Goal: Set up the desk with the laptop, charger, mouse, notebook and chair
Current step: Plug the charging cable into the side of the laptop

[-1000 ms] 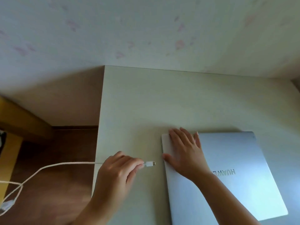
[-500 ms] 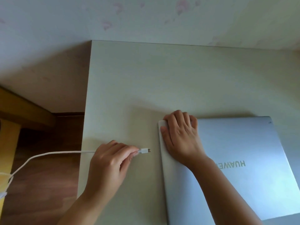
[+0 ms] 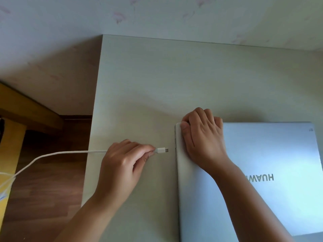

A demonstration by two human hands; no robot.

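Note:
A closed silver laptop point(image 3: 272, 165) lies on the pale desk point(image 3: 157, 81) at the right, its logo upside down to me. My right hand point(image 3: 202, 137) rests on the laptop's far left corner, fingers curled over the back edge. My left hand point(image 3: 125, 159) pinches the white charger cable point(image 3: 57, 154) just behind its plug point(image 3: 162, 150). The plug points at the laptop's left side edge, a short gap away. The cable trails left off the desk toward the floor. No mouse, notebook or chair seat is in view.
The desk stands against a floral-papered wall point(image 3: 157, 14). Left of it are brown wooden floor point(image 3: 49, 189) and a yellow wooden piece of furniture point(image 3: 12, 137). The desk's left edge runs just beside my left wrist.
My right hand slid up to the laptop's far left corner and curled over its edge. The plug in my left hand came closer to the laptop's side.

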